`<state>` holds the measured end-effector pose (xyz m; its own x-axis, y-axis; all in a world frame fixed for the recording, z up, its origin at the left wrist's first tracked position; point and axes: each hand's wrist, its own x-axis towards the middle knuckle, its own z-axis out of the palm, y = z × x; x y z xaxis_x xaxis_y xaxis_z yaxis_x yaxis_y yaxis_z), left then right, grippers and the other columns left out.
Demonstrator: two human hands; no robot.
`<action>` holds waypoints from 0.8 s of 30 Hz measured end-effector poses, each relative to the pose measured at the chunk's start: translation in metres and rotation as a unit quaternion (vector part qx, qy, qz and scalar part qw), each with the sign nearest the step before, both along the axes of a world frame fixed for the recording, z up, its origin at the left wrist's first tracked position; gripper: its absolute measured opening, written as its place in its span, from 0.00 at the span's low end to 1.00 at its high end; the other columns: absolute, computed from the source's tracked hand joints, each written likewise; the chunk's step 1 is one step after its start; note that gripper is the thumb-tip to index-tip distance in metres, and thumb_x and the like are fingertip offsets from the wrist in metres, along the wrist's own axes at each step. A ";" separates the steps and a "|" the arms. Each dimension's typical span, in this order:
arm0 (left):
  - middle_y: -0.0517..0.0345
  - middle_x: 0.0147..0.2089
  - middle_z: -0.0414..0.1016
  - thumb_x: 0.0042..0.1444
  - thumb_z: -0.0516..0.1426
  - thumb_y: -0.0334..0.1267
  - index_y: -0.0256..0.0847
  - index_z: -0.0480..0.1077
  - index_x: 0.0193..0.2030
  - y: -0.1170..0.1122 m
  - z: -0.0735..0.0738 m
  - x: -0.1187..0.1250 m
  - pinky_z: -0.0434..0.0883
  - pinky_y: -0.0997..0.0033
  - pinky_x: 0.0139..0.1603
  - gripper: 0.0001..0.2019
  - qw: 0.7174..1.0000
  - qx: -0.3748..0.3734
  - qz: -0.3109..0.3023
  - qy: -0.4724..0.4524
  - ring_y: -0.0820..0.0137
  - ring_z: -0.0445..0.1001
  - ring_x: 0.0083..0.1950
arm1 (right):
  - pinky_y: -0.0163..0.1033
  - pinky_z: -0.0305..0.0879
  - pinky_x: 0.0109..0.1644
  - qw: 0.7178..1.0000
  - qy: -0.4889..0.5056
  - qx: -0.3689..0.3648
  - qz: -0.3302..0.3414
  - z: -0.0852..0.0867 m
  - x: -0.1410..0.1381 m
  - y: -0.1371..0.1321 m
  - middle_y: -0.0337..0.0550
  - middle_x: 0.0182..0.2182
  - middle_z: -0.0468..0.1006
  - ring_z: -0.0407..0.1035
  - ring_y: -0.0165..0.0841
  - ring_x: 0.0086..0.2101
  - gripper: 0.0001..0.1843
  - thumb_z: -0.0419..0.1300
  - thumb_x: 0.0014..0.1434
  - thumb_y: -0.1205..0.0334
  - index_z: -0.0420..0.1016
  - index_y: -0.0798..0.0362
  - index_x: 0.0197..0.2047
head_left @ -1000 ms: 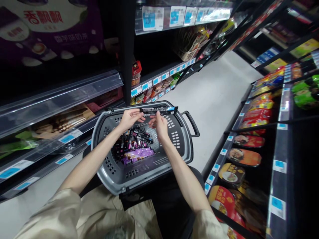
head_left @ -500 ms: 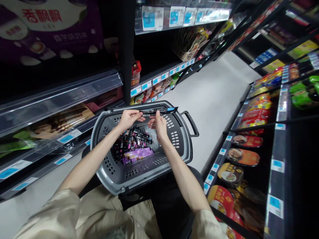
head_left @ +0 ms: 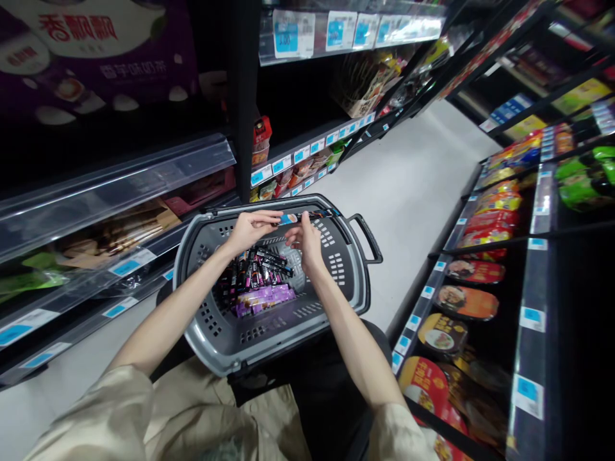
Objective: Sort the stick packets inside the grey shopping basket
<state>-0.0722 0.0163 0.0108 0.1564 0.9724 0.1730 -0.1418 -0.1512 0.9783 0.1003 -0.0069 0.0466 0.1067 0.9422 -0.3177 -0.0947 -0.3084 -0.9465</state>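
Above the far part of a grey shopping basket (head_left: 195,346), both hands hold a slim, dark stick packet (head_left: 289,219) with a blue patch. My left hand (head_left: 250,230) pinches its left end between thumb and fingers. With the thumb raised against it, my right hand (head_left: 306,243) grips the packet near its middle, the other fingers curled below. The packet's right end reaches toward the basket's far rim. Inside the basket lie several black stick packets (head_left: 273,259) and a few purple ones (head_left: 266,298) nearest me.
Shelving with a purple carton (head_left: 134,70) and price labels stands close on the left. On the right, a shelf holds bowl-shaped food packs (head_left: 468,302) and red packets (head_left: 490,224). Pale floor (head_left: 408,166) runs between them. The basket's black handle (head_left: 369,238) juts right.
The packet between my hands has been turned: its blue patch, at the right end before, now shows between my fingers. My left fingers have straightened somewhat. The basket's contents look the same.
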 end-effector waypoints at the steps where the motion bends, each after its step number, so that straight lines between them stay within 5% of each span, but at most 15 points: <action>1: 0.42 0.54 0.84 0.48 0.72 0.48 0.39 0.85 0.36 0.000 -0.001 0.000 0.76 0.53 0.62 0.15 1.000 0.011 -0.009 0.002 0.55 0.82 0.57 | 0.35 0.58 0.24 1.000 0.009 -0.007 -0.002 -0.001 0.000 0.001 0.40 0.22 0.78 0.67 0.28 0.19 0.37 0.60 0.54 0.22 0.75 0.52 0.32; 5: 0.41 0.57 0.82 0.45 0.73 0.41 0.38 0.83 0.35 -0.002 -0.001 0.000 0.77 0.56 0.59 0.13 0.998 0.023 -0.050 0.001 0.57 0.81 0.58 | 0.34 0.58 0.23 1.000 -0.001 -0.003 -0.004 -0.004 0.003 0.004 0.40 0.20 0.76 0.65 0.28 0.19 0.34 0.67 0.52 0.27 0.73 0.53 0.27; 10: 0.42 0.65 0.75 0.34 0.78 0.38 0.42 0.76 0.58 -0.007 0.001 0.003 0.76 0.61 0.60 0.39 0.989 -0.047 -0.135 -0.039 0.56 0.76 0.64 | 0.36 0.61 0.28 0.992 -0.100 0.071 0.036 -0.008 0.005 0.004 0.41 0.20 0.76 0.67 0.31 0.21 0.30 0.64 0.58 0.31 0.73 0.52 0.25; 12: 0.43 0.61 0.77 0.40 0.77 0.44 0.41 0.74 0.59 -0.008 -0.002 0.006 0.75 0.62 0.59 0.38 0.990 -0.072 -0.120 -0.034 0.57 0.77 0.62 | 0.36 0.61 0.28 0.982 -0.153 0.089 0.059 -0.009 0.005 0.002 0.40 0.19 0.76 0.68 0.32 0.22 0.29 0.63 0.60 0.33 0.73 0.51 0.26; 15: 0.47 0.48 0.83 0.50 0.70 0.56 0.36 0.75 0.53 -0.007 -0.008 0.010 0.74 0.64 0.54 0.30 0.989 -0.121 -0.089 -0.012 0.62 0.81 0.50 | 0.35 0.57 0.28 0.970 -0.204 0.102 0.084 -0.008 0.004 0.000 0.38 0.18 0.75 0.67 0.31 0.21 0.25 0.63 0.62 0.36 0.72 0.50 0.27; 24: 0.54 0.33 0.83 0.40 0.75 0.56 0.39 0.68 0.36 -0.007 -0.002 0.006 0.69 0.70 0.44 0.29 0.975 -0.155 -0.156 0.014 0.67 0.80 0.38 | 0.36 0.48 0.27 0.969 -0.223 0.099 0.050 -0.009 0.005 0.001 0.34 0.15 0.60 0.57 0.30 0.23 0.34 0.57 0.61 0.29 0.60 0.48 0.19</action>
<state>-0.0661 0.0089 0.0088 0.4534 0.8817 -0.1302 -0.1067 0.1988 0.9742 0.1052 -0.0057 0.0381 0.0965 0.9926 -0.0736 0.3573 -0.1035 -0.9282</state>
